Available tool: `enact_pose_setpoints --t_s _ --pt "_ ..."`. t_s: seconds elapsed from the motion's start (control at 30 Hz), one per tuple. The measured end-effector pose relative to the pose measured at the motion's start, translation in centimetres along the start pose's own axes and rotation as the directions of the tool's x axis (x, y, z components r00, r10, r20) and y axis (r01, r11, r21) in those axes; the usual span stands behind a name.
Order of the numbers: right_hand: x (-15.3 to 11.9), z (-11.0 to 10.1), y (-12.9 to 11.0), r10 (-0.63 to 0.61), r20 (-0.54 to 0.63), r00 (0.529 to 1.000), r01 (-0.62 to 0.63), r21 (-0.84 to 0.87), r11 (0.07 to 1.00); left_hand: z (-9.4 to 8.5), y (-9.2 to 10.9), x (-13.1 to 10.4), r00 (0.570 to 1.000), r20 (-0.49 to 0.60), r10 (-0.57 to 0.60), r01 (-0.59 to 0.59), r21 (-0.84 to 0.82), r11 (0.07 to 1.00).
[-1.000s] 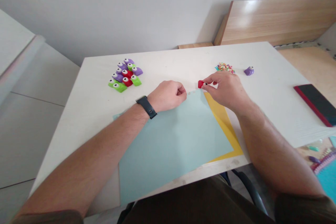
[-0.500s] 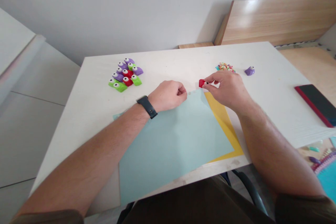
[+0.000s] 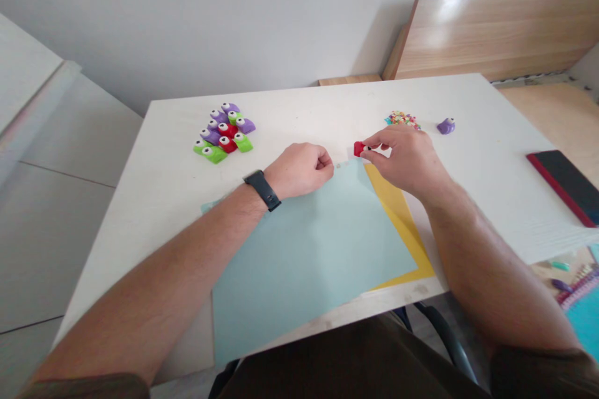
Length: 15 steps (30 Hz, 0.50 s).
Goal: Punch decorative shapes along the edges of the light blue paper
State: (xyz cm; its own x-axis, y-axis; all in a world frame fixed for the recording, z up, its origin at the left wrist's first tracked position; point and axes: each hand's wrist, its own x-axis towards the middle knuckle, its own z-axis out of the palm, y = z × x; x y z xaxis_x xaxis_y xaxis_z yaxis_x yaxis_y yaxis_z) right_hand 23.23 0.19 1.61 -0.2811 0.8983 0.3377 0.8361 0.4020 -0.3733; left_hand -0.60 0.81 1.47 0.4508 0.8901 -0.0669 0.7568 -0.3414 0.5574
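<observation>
Between the thumb and fingers of my right hand (image 3: 402,153) is a small red craft punch (image 3: 359,149) with a white and black button. It sits at the far edge of a light blue sheet of paper (image 3: 318,249). My left hand (image 3: 302,168), a dark watch (image 3: 262,190) on its wrist, lies over the same edge with its fingers curled closed. Whatever those fingers may hold is hidden. A tiny scrap (image 3: 338,166) lies just beside its fingertips. Under the blue sheet, a yellow sheet (image 3: 397,212) shows along the right side.
Several purple, green and red craft punches (image 3: 227,131) stand grouped at the back left of the white table (image 3: 140,199). Colourful paper bits (image 3: 401,118) are heaped behind my right hand. Farther right are a purple punch (image 3: 446,126) and a phone in a red case (image 3: 566,184).
</observation>
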Motion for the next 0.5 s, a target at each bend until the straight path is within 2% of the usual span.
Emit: enact_pose_setpoints --t_s 0.5 --pt "0.06 -0.1 0.16 0.008 -0.013 1.0 -0.008 -0.003 1.0 0.14 -0.18 0.04 1.0 -0.007 -0.001 0.001 -0.001 1.0"
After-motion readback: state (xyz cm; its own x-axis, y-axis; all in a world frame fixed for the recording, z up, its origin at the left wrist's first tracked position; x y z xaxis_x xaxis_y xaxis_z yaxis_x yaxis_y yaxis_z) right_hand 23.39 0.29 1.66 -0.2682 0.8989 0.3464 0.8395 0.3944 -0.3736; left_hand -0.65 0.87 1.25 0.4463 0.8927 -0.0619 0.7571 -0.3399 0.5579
